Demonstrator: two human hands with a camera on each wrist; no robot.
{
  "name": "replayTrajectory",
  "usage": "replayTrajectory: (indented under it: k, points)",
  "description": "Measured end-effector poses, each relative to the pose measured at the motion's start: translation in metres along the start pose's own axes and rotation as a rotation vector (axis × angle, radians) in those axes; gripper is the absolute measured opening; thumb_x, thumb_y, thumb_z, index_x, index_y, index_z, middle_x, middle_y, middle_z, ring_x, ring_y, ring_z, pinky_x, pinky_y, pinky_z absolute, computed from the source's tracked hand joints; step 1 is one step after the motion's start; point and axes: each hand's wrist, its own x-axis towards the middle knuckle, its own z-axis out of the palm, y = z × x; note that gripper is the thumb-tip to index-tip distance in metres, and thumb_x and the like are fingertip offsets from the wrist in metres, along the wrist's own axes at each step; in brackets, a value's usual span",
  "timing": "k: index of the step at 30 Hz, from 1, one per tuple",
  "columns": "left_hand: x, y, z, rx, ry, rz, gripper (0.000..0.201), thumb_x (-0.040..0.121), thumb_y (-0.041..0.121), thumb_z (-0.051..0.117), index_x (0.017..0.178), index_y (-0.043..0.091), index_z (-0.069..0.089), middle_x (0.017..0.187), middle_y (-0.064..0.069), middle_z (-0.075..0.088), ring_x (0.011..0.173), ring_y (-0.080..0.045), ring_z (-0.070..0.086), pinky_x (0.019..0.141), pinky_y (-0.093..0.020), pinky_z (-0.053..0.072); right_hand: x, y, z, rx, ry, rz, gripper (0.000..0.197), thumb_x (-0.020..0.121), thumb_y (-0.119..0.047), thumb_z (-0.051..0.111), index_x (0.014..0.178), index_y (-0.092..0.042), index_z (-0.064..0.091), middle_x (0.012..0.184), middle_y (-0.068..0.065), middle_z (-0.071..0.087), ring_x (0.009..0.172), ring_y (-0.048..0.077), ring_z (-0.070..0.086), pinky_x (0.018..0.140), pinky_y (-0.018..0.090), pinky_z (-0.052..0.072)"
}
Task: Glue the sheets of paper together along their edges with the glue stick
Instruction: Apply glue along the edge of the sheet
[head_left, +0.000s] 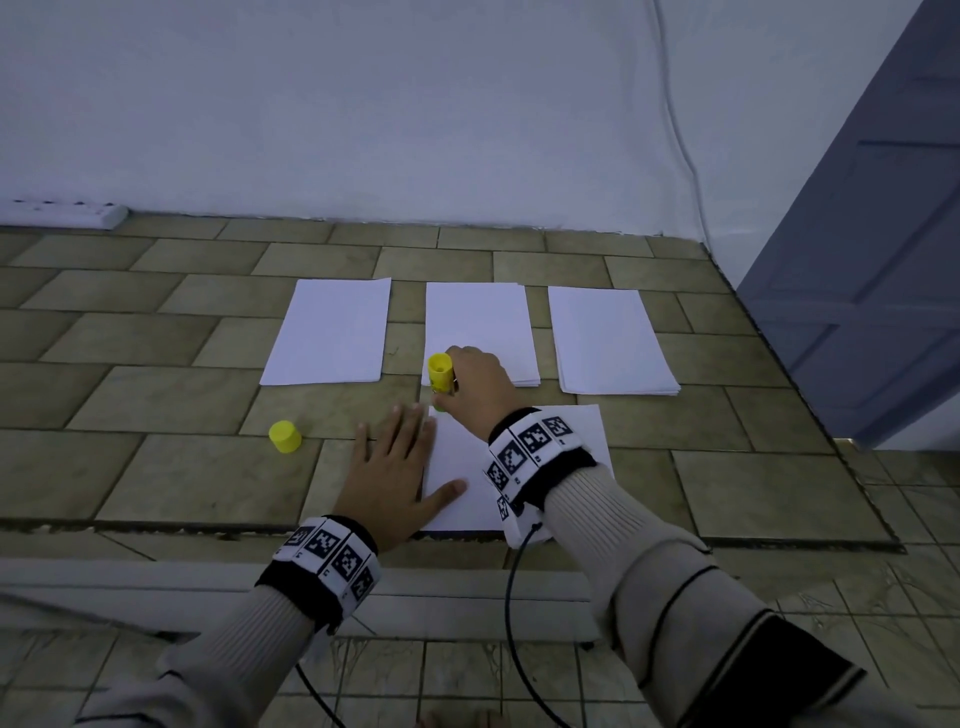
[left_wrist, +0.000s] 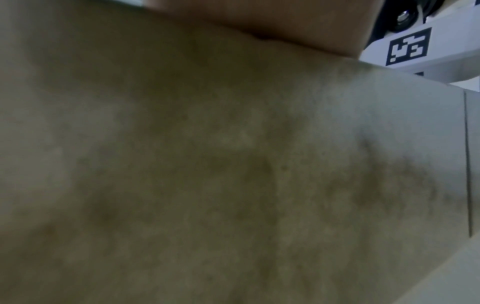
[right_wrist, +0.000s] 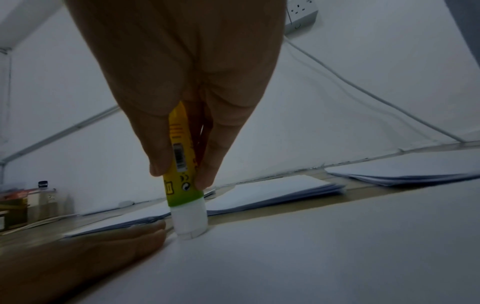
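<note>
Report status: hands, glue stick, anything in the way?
Left hand flat, pinning sheet. Right hand grips glue stick, tip on sheet's far-left corner. Cap off, lying clear.

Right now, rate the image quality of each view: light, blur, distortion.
Head view: dim, bluish, floor lines bowed, yet right hand and glue stick are sharp. Left wrist view: blurred tile fills the frame. Right wrist view: glue stick sharp, paper stacks soft.

Ahead of my hands three paper stacks (head_left: 612, 340) lie in a row, narrow strips of bare tiled floor (head_left: 171, 467) between them. The yellow cap (head_left: 285, 436) stands alone to the left, open floor all around it.
</note>
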Motion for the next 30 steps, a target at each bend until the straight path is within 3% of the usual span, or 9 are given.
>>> replayTrajectory:
  k: [4,8,11,17,24,27,30]
  points:
    - [0.000,0.000,0.000,0.009,0.002,-0.009,0.114,0.068,0.086,-0.016,0.156,0.016,0.002,0.163,-0.003,-0.011,0.150,-0.021,-0.011,0.117,-0.053,-0.007,-0.008,0.018,-0.013,-0.003,0.001,0.046,0.022,0.082,-0.016,0.067,0.094,-0.005,0.053,0.104,0.018,0.058,0.097,0.032,0.055,0.071,0.030,0.038]
    - [0.000,-0.002,0.004,0.027,0.031,0.003,0.111,0.074,0.084,-0.013,0.156,0.014,0.009,0.164,-0.003,-0.004,0.150,-0.023,-0.005,0.118,-0.056,-0.002,-0.025,0.052,-0.031,0.107,0.071,0.128,0.014,0.075,-0.011,0.066,0.077,-0.008,0.052,0.088,0.015,0.065,0.084,0.032,0.063,0.076,0.041,0.052]
    - [0.000,-0.003,0.007,0.015,0.060,0.016,0.109,0.078,0.084,-0.009,0.155,0.012,0.016,0.164,-0.005,0.002,0.151,-0.025,0.001,0.118,-0.058,0.003,-0.042,0.080,-0.048,0.095,0.149,0.210,0.015,0.078,-0.014,0.064,0.078,-0.002,0.055,0.082,0.013,0.066,0.079,0.030,0.063,0.074,0.040,0.052]
    - [0.001,-0.003,0.010,0.009,0.068,0.027,0.105,0.082,0.082,-0.002,0.153,0.010,0.023,0.163,-0.008,0.012,0.150,-0.028,0.008,0.117,-0.060,0.008,-0.061,0.119,-0.073,0.074,0.241,0.324,0.019,0.080,-0.014,0.069,0.087,-0.001,0.058,0.087,0.014,0.066,0.083,0.027,0.061,0.069,0.028,0.042]
    - [0.000,-0.003,0.007,0.015,0.047,0.012,0.112,0.074,0.086,-0.012,0.156,0.013,0.010,0.164,-0.004,-0.002,0.150,-0.024,-0.003,0.119,-0.057,0.000,-0.066,0.097,-0.061,0.141,0.359,0.238,0.016,0.079,-0.015,0.067,0.081,-0.005,0.055,0.083,0.011,0.063,0.078,0.027,0.061,0.074,0.039,0.052]
    - [0.000,-0.002,0.005,0.031,0.012,-0.002,0.119,0.066,0.092,-0.012,0.156,0.015,0.004,0.164,-0.003,-0.007,0.150,-0.023,-0.008,0.119,-0.056,-0.004,-0.069,0.063,-0.041,0.265,0.260,0.068,0.016,0.075,-0.010,0.067,0.075,-0.003,0.052,0.077,0.012,0.061,0.075,0.029,0.061,0.072,0.043,0.052]
    - [0.000,0.000,0.002,0.021,-0.005,-0.010,0.128,0.059,0.098,-0.008,0.156,0.015,0.000,0.163,-0.003,-0.010,0.150,-0.023,-0.010,0.118,-0.056,-0.005,-0.067,0.028,-0.021,0.308,0.097,-0.033,0.016,0.077,-0.012,0.068,0.079,-0.008,0.052,0.084,0.009,0.058,0.078,0.024,0.058,0.074,0.044,0.052]
